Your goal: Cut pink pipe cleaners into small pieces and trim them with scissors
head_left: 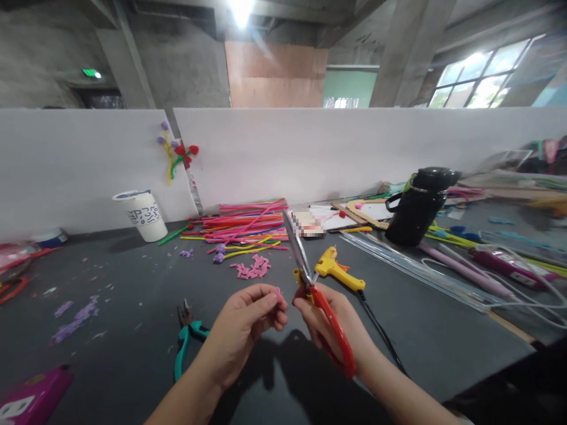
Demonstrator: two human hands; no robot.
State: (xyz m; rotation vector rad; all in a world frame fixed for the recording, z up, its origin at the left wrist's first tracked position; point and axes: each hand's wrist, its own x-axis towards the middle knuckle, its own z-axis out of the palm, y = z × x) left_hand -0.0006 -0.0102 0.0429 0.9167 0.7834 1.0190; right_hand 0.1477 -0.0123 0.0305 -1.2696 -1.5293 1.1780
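Observation:
My left hand (250,316) is closed, pinching a short pink piece of pipe cleaner (279,295) between thumb and fingertips. In my right hand (330,316) is a pair of red-handled scissors (334,330), blades pointing up and away from me and looking nearly closed. The two hands are apart, side by side above the dark table. Just beyond them lies a small pile of cut pink pieces (252,267). A yellow glue gun (339,268) rests behind my right hand. Teal-handled pliers (188,336) lie left of my left forearm.
A bundle of pink and red pipe cleaners (248,223) lies along the white partition (274,153). A white cup (144,215) stands at back left, a black flask (419,206) at back right. Purple scraps (77,321) and a magenta object (35,395) are on the left.

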